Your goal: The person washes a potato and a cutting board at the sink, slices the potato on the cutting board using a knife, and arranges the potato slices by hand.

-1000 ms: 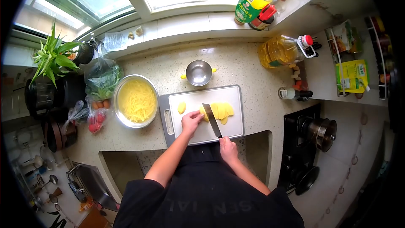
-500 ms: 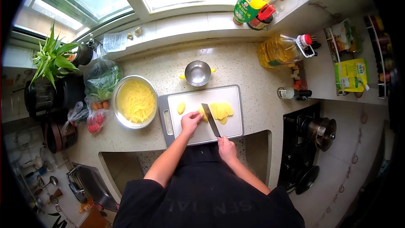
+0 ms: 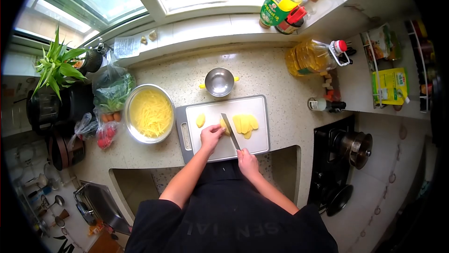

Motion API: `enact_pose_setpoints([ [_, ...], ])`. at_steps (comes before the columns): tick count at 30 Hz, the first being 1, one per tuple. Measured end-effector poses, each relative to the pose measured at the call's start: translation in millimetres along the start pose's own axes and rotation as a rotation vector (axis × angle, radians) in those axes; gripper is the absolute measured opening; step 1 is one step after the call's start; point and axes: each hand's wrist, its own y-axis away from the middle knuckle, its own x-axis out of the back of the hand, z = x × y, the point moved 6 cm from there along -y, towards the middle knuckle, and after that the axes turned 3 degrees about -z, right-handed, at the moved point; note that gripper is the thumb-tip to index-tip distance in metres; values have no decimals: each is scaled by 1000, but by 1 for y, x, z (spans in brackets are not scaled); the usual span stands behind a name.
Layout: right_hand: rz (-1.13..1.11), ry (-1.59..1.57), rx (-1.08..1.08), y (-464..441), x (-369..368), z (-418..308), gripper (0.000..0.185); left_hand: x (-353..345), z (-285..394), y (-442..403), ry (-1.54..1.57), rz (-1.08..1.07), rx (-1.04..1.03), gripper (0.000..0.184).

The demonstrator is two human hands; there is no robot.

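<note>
In the head view, my right hand is closed round the handle of a kitchen knife, its blade pointing away from me. The blade stands at the right side of a piece of potato. My left hand pinches that piece from the left, its fingertips close to the blade. Right of the knife lie several flat potato slices, overlapping one another. Another potato piece rests alone to the left. All lie on a white cutting board with a grey edge.
Left of the board stands a bowl of yellow shreds. A small metal bowl sits behind the board. Further right are an oil jug, a small bottle and a stove. Bagged vegetables lie at the left.
My right hand and the knife have shifted slightly left, the blade now closer to the potato piece under my left hand. The left hand has hardly moved.
</note>
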Motion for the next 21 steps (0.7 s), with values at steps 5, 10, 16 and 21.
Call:
enact_pose_setpoints([
  [5,15,42,-1,-7,-9,6,35,0,-1,1,-18,-6,16,32],
  [10,78,56,-6,-7,-1,12,35,-1,3,4,-1,18,-9,31],
  [16,100,64,-92,-10,11,36,37,-2,9,7,15,-2,10,31],
  [21,121,-19,-16,-4,11,31,39,-2,8,7,16,-11,4,32],
])
